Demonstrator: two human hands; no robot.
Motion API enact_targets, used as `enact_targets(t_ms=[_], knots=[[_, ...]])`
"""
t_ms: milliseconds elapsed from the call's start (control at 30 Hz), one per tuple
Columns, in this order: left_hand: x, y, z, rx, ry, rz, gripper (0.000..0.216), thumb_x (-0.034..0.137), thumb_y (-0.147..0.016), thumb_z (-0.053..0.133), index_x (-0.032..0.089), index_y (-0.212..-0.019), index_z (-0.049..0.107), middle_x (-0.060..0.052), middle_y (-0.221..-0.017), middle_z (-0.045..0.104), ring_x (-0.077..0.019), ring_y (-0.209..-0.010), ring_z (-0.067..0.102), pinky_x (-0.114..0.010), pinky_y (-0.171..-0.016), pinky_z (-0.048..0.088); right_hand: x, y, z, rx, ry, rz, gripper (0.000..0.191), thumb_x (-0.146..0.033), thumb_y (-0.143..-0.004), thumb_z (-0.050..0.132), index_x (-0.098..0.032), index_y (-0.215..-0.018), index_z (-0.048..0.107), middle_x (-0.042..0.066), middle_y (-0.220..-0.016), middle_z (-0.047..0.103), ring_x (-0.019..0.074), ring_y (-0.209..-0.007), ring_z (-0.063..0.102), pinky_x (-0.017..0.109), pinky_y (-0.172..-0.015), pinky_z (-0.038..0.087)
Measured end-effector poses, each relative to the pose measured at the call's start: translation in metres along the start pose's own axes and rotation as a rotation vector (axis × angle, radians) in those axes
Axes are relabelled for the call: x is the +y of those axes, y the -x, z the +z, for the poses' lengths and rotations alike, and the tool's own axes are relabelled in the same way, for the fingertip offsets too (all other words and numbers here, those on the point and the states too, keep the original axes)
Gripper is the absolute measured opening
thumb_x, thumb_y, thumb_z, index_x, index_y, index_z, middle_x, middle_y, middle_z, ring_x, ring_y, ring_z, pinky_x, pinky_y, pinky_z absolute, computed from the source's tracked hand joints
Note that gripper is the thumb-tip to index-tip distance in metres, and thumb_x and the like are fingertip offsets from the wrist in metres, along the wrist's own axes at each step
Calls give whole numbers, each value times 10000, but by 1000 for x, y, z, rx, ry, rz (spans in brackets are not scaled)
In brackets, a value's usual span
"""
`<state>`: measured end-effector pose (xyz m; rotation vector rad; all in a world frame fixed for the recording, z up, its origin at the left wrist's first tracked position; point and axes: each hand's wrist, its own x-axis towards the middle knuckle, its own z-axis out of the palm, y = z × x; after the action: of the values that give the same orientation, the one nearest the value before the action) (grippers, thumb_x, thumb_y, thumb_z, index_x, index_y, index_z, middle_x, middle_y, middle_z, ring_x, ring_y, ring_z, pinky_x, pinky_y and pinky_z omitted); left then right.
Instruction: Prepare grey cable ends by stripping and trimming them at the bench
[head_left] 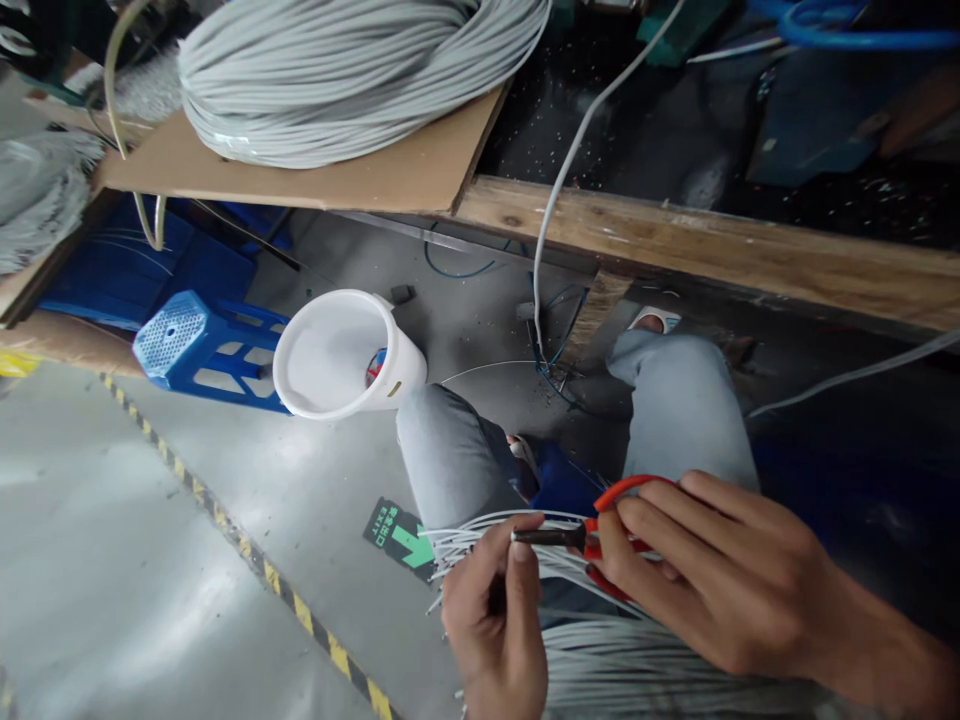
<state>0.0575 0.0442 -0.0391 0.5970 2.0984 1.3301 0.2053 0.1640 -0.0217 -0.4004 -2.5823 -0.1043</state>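
My right hand (712,570) is closed around red-handled scissors (600,535), whose dark blades point left. My left hand (495,610) pinches a thin grey cable right at the blade tips. A bundle of cut grey cable pieces (600,650) lies across my lap, ends fanning out to the left. My knees in grey trousers (450,450) show above the hands.
A white plastic bucket (337,350) stands on the floor beside a blue plastic stool (195,345). A big coil of grey cable (337,70) rests on cardboard on a wooden bench (712,245). One grey cable (570,160) hangs from the bench. Yellow-black floor tape (247,550) runs diagonally.
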Motion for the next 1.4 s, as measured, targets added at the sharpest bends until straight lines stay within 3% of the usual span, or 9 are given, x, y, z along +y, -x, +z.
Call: enact_targets(t_ms=[100, 333, 700, 867, 1100, 1233, 1400], knots=[[2, 0, 1, 23, -30, 18, 313, 590, -947, 704, 318, -922, 857, 32, -583, 502, -134, -541, 436, -296, -589, 340, 0, -1, -2, 4, 13, -16, 60, -187, -765, 727, -154, -791, 770, 95, -696, 703, 232, -572, 641, 377, -405, 477], [2, 0, 5, 6, 9, -15, 300, 588, -958, 688, 337, -923, 849, 44, -567, 528, -122, -513, 453, -290, -576, 320, 1, 1, 3, 13, 0, -7, 122, -227, -847, 706, -155, -781, 779, 90, -698, 713, 228, -568, 651, 368, -405, 505], [2, -2, 1, -63, -21, -12, 287, 593, -983, 655, 380, -946, 844, 40, -574, 557, -134, -525, 479, -301, -607, 353, 7, 1, 5, 19, 18, -101, 109, -233, -796, 730, -160, -756, 800, 89, -657, 696, 230, -532, 646, 356, -376, 546], [1, -3, 0, -61, -64, 10, 273, 569, -975, 665, 372, -933, 848, 33, -562, 539, -154, -518, 465, -324, -608, 375, 11, -6, -2, -5, 32, -138, 81, -252, -750, 788, -173, -751, 804, 85, -648, 702, 233, -522, 647, 360, -362, 554], [5, -4, 2, -58, -38, 16, 228, 536, -967, 684, 384, -928, 849, 52, -552, 566, -129, -493, 476, -303, -560, 334, 16, -20, -16, -53, 86, -221, 149, -199, -838, 678, -227, -768, 806, 24, -600, 670, 205, -514, 664, 318, -409, 600], [5, -4, 2, -22, -47, 42, 218, 517, -956, 695, 371, -921, 853, 53, -550, 544, -134, -493, 455, -299, -563, 357, 16, -14, -10, -44, 28, -180, 156, -174, -832, 660, -216, -743, 781, 40, -602, 659, 216, -515, 649, 357, -381, 548], [3, -3, 0, -15, -87, 210, 191, 420, -971, 673, 388, -906, 849, 52, -558, 564, -140, -491, 431, -280, -609, 430, 7, 4, 13, 60, -107, -30, 90, -166, -867, 694, -170, -784, 729, 89, -716, 710, 248, -601, 658, 422, -425, 457]])
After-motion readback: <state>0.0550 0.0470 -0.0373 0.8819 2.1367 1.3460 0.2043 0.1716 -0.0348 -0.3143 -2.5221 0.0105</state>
